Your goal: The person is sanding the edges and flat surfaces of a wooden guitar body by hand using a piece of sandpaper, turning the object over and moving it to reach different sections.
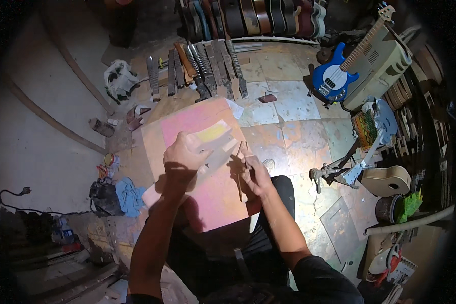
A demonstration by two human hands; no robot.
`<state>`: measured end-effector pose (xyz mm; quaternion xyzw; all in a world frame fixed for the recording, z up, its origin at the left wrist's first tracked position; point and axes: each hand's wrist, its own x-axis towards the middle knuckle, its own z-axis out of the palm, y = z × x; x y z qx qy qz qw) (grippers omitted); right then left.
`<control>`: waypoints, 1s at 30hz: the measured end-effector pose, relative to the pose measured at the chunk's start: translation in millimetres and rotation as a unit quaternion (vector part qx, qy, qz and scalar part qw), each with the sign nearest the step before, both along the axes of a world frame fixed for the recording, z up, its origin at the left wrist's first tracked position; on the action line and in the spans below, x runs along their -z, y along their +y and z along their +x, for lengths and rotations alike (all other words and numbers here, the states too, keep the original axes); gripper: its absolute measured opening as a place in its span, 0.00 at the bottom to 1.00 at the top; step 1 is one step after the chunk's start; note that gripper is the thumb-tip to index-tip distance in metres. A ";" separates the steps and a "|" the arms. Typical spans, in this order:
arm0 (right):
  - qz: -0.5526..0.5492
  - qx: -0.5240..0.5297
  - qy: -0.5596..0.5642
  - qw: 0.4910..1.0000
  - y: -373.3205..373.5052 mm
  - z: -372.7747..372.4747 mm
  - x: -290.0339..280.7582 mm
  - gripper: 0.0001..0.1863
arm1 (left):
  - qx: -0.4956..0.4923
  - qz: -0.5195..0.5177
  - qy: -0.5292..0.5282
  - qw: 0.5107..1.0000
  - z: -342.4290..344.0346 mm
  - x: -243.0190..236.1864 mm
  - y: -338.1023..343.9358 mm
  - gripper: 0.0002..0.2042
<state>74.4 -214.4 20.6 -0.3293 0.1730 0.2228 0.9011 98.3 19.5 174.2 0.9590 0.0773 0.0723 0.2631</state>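
While a pink-topped board (215,202) carries the work, a pale wooden block (214,135) sits over its far half, toward the right edge; whether it rests flat, cannot tell. Step in hand, my reading: shaping or checking the block by hand. Next move probably calls for a firm left hold, with the right kept light and controlled. Left hand (182,158): clamped on the block's left end, fingers curled over, thumb along the near side. Right hand (257,176), at the board's right edge: fingers drawn together on a thin brown strip (240,188), its lower end toward the near right corner; kind unclear.
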 end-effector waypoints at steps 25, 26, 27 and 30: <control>-0.310 -0.024 -0.157 0.937 -6.0 -111.9 -133.7 0.21 | -0.206 -0.396 -0.336 0.829 -194.7 85.3 57.5 0.25; -0.330 -0.041 -0.154 0.930 -4.2 -111.2 -141.2 0.20 | -0.196 -0.372 -0.340 0.841 -198.7 88.4 59.5 0.25; -0.339 -0.052 -0.167 0.924 -0.8 -110.6 -144.4 0.20 | -0.186 -0.346 -0.344 0.853 -204.8 91.9 61.5 0.26; -0.352 -0.064 -0.213 0.909 12.9 -105.8 -143.8 0.21 | -0.143 -0.321 -0.329 0.877 -209.7 85.5 60.2 0.26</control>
